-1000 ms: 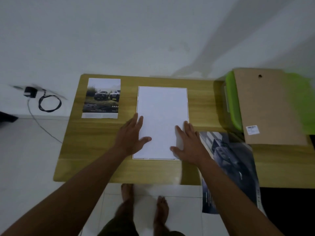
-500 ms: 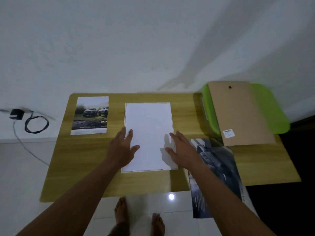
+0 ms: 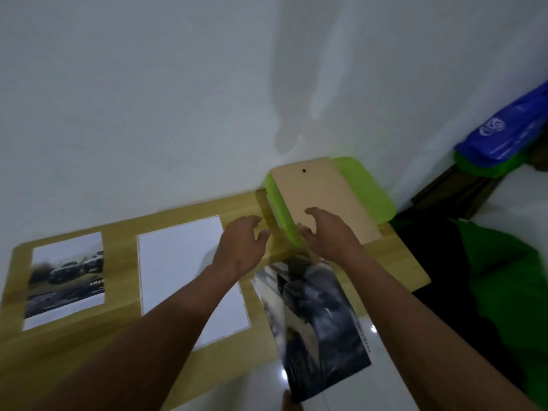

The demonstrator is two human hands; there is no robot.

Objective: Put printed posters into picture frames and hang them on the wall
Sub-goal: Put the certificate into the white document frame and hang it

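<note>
Likely fetching backing: left hand [image 3: 240,247] loose, empty; right hand [image 3: 332,237] over brown fibreboard panel [image 3: 323,191], grip unclear. Next: lift it squarely.

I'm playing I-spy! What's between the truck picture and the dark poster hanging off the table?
In the head view, a white sheet lies flat between the truck picture and the dark poster, partly covered by the left arm.

Two printed posters: truck poster [image 3: 66,280], dark poster [image 3: 314,330]. One white panel [image 3: 184,271]. One brown backing board [image 3: 323,194]. One green tray [image 3: 367,191]. One desk [image 3: 120,262].
</note>
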